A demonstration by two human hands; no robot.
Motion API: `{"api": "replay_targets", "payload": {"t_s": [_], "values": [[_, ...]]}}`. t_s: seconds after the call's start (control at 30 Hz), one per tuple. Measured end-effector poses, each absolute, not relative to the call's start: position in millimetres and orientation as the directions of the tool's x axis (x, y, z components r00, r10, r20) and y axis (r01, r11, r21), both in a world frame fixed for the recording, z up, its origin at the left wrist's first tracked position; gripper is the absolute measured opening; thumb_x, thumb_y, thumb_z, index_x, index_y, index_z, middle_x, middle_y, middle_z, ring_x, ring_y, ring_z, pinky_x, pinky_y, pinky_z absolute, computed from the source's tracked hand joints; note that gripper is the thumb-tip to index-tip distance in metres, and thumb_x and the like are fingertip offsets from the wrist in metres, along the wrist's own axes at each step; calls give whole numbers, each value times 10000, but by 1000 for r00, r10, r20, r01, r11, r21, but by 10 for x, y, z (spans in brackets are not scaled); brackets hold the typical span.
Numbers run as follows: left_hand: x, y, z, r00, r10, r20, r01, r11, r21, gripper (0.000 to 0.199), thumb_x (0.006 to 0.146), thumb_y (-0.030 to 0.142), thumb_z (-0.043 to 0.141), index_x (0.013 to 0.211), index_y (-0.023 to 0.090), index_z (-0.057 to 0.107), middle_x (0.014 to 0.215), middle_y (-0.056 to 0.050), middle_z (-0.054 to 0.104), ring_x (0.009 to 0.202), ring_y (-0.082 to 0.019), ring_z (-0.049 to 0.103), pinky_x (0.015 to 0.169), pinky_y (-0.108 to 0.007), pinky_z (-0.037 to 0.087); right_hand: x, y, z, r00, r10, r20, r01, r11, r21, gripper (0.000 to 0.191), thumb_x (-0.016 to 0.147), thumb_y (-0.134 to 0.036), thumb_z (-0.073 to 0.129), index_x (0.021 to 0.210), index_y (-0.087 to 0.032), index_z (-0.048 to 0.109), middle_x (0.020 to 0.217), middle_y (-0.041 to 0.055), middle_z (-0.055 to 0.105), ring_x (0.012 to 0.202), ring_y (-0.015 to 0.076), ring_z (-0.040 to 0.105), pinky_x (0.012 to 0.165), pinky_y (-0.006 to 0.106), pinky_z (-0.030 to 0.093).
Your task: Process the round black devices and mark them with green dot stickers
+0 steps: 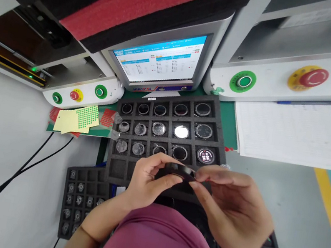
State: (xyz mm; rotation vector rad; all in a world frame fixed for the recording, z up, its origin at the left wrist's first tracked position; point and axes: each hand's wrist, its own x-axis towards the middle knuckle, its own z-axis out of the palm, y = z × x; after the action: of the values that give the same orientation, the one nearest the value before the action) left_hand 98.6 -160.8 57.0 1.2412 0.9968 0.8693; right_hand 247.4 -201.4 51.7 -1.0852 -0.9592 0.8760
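Between my two hands, above the near side of a black foam tray, is a dark round watch body, seen almost edge-on. My left hand pinches its left side, thumb below and fingers above. At its right side, the thumb and fingertips of my right hand close on the rim. Rows of round watch bodies without straps sit in the tray; one lit watch shows digits, and another watch glows white. My hands hide part of the nearest row.
Behind the tray stands a monitor, between machines with green buttons and a red emergency stop. Paper sheets with a pen lie right. Sticker sheets lie left. A lower foam tray holds small parts. Black cables hang left.
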Motion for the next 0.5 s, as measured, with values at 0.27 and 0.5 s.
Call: {"api": "replay_targets", "payload": {"t_s": [0.27,0.5], "values": [[1039,-1609,563,359,922,-147,-8,160,987,270,798,454,753,872,199,704,814,-59,775,742,-178,727,676,-269,582,2484,-2026,475,370,902,221,-155,295,-943,287,763,-36,714,917,-243,587,795,-7,667,738,142,660,652,255,594],[1042,-1611,562,365,924,-113,-20,129,992,238,791,414,771,866,198,706,804,-52,779,721,-171,736,653,-251,588,2568,-2038,470,267,936,230,-162,279,-946,280,788,-28,681,915,-245,556,779,-12,643,715,136,636,618,242,561]]}}
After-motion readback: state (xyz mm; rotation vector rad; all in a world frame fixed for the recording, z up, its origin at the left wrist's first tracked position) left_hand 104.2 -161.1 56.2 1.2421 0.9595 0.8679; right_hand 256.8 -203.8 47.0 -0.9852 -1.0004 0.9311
